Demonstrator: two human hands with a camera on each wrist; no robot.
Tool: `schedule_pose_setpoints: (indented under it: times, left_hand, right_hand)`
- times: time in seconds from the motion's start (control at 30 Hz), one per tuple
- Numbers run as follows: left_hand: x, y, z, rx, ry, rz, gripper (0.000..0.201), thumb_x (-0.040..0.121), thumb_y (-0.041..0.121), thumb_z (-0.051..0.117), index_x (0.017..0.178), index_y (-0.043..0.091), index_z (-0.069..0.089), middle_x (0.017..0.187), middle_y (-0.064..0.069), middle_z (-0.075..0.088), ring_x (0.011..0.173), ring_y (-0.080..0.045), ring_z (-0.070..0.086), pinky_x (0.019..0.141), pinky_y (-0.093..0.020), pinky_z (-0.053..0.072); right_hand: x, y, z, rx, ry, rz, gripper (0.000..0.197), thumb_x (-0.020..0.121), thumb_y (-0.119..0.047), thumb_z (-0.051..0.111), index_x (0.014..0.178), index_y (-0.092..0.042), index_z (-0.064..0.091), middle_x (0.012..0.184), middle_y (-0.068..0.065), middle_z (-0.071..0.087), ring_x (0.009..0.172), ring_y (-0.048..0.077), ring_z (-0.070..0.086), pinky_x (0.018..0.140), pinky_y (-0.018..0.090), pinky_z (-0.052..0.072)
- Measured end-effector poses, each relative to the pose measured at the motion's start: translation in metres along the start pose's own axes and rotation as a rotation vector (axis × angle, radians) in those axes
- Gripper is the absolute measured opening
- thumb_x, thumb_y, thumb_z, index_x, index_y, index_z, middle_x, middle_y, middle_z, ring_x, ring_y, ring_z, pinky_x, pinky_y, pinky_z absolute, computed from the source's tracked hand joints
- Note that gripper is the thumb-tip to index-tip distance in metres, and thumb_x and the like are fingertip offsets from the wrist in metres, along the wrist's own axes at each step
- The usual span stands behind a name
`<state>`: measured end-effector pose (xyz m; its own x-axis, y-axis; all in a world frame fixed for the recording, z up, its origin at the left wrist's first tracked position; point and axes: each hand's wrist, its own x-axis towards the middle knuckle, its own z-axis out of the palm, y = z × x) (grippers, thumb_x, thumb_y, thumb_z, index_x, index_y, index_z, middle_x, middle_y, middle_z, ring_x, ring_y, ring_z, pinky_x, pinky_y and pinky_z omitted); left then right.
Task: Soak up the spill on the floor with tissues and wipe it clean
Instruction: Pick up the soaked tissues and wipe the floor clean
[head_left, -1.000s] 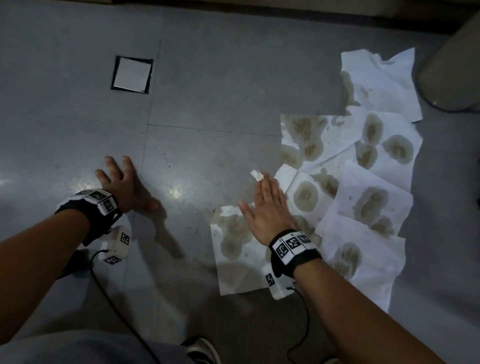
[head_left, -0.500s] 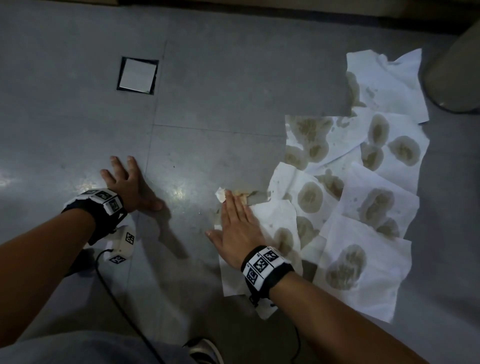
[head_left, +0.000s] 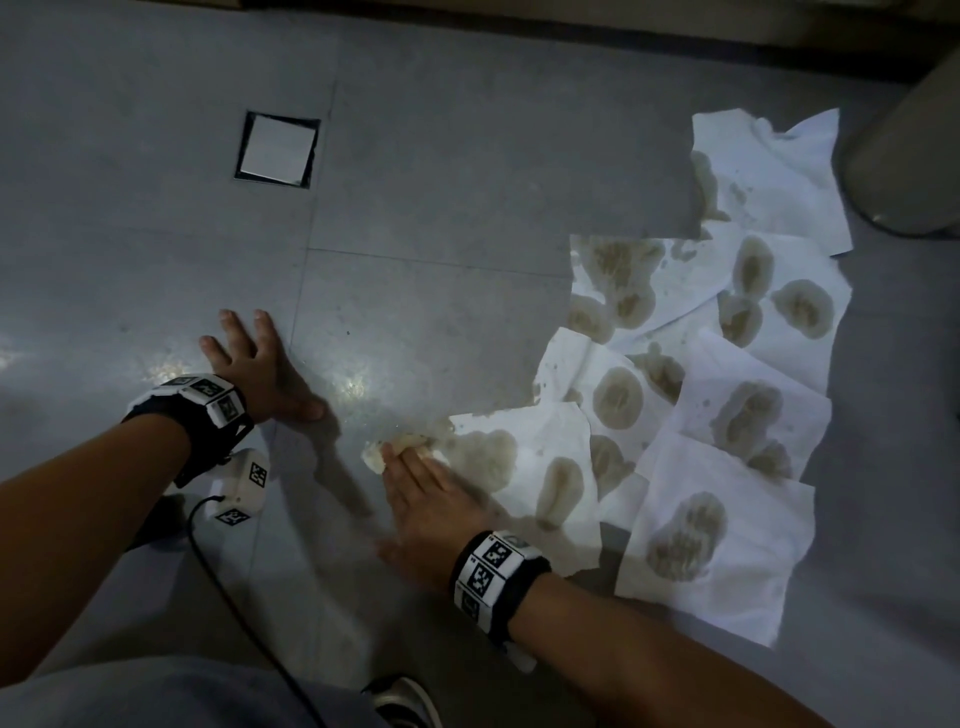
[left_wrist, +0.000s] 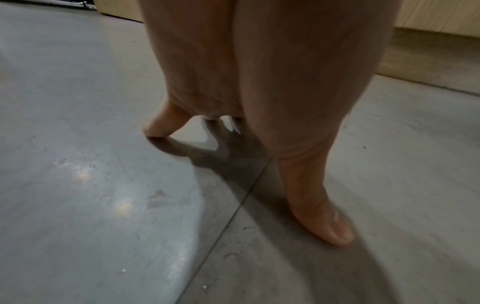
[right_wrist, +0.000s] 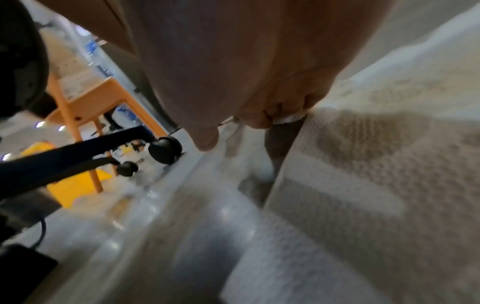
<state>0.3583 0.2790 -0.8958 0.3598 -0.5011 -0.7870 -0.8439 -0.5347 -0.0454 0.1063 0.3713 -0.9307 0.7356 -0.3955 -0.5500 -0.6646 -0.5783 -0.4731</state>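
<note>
Right hand (head_left: 434, 506) lies flat, fingers straight and together, pressing the near-left sheet of white, brown-stained paper tissue (head_left: 524, 467) onto the grey tiled floor (head_left: 415, 218). A crumpled wet tissue wad (head_left: 397, 449) sits at the fingertips, at 12 o'clock. The remaining stained sheets run from 1 to 3 o'clock of this hand. Left hand (head_left: 260, 369) is spread flat on bare floor at 9 o'clock, holding nothing. Judgement: right hand is nearer.
</note>
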Motion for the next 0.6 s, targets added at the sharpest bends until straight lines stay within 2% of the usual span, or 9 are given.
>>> schedule_pose_setpoints:
  times: [0.07, 0.17, 0.23, 0.3, 0.33, 0.4, 0.47, 0.6]
  left_hand:
    - [0.000, 0.000, 0.000, 0.002, 0.001, 0.002, 0.152, 0.059, 0.058, 0.088, 0.154, 0.022, -0.025, 0.157, -0.012, -0.038, 0.144, -0.048, -0.024, 0.118, -0.065, 0.009]
    - [0.002, -0.001, 0.002, -0.007, 0.004, 0.007, 0.153, 0.057, 0.059, 0.088, 0.154, 0.023, -0.025, 0.157, -0.011, -0.038, 0.144, -0.048, -0.025, 0.118, -0.065, 0.009]
    - [0.004, -0.002, 0.003, -0.011, 0.023, 0.011, 0.154, 0.056, 0.060, 0.089, 0.154, 0.023, -0.024, 0.157, -0.011, -0.038, 0.144, -0.048, -0.026, 0.118, -0.065, 0.009]
    - [0.004, -0.003, 0.003, -0.009, 0.031, 0.015, 0.153, 0.056, 0.060, 0.088, 0.154, 0.024, -0.023, 0.157, -0.011, -0.037, 0.144, -0.048, -0.026, 0.118, -0.064, 0.009]
    - [0.004, -0.003, 0.004, -0.008, 0.028, 0.016, 0.153, 0.056, 0.060, 0.088, 0.154, 0.024, -0.023, 0.157, -0.011, -0.037, 0.144, -0.047, -0.026, 0.119, -0.064, 0.009]
    - [0.003, -0.002, 0.005, 0.003, 0.035, 0.011, 0.152, 0.057, 0.060, 0.088, 0.154, 0.024, -0.023, 0.158, -0.011, -0.036, 0.144, -0.047, -0.025, 0.119, -0.063, 0.009]
    - [0.002, 0.001, 0.005, -0.004, 0.051, 0.006, 0.151, 0.057, 0.060, 0.088, 0.155, 0.023, -0.020, 0.159, -0.012, -0.033, 0.145, -0.048, -0.023, 0.119, -0.063, 0.009]
    - [0.000, 0.001, 0.003, -0.005, 0.065, 0.026, 0.150, 0.058, 0.058, 0.089, 0.156, 0.020, -0.019, 0.160, -0.014, -0.030, 0.145, -0.048, -0.021, 0.120, -0.062, 0.008]
  right_hand:
    - [0.000, 0.002, 0.000, -0.019, 0.028, -0.006, 0.082, 0.101, -0.049, 0.036, 0.157, -0.002, 0.000, 0.165, 0.012, -0.012, 0.152, 0.026, -0.007, 0.123, 0.039, -0.007]
    - [-0.003, 0.009, -0.017, -0.105, 0.148, -0.001, 0.064, 0.103, -0.028, 0.035, 0.156, 0.001, 0.012, 0.165, 0.017, 0.002, 0.152, 0.030, 0.005, 0.123, 0.040, -0.001]
    - [-0.003, 0.021, -0.029, -0.162, 0.199, 0.022, 0.054, 0.102, -0.016, 0.029, 0.153, -0.001, 0.025, 0.163, 0.017, 0.017, 0.150, 0.032, 0.017, 0.123, 0.044, 0.013]
    - [-0.002, 0.034, -0.037, -0.095, 0.246, 0.036, 0.057, 0.094, -0.009, 0.020, 0.142, -0.003, 0.049, 0.152, 0.015, 0.041, 0.140, 0.033, 0.038, 0.114, 0.045, 0.033]
    - [-0.001, 0.040, -0.039, -0.071, 0.265, 0.033, 0.057, 0.089, -0.008, 0.021, 0.133, -0.002, 0.057, 0.143, 0.016, 0.050, 0.131, 0.035, 0.046, 0.108, 0.047, 0.039]
    - [0.003, 0.049, -0.043, -0.071, 0.290, 0.048, 0.044, 0.085, -0.001, 0.037, 0.121, 0.000, 0.062, 0.127, 0.018, 0.054, 0.115, 0.038, 0.052, 0.099, 0.051, 0.045]
    - [0.005, 0.056, -0.053, -0.082, 0.302, 0.066, 0.036, 0.085, 0.004, 0.051, 0.119, -0.003, 0.060, 0.119, 0.017, 0.052, 0.106, 0.036, 0.052, 0.095, 0.051, 0.046]
    - [0.005, 0.067, -0.075, 0.011, 0.325, 0.065, 0.038, 0.086, 0.007, 0.051, 0.121, -0.007, 0.059, 0.115, 0.014, 0.052, 0.102, 0.032, 0.055, 0.090, 0.047, 0.048]
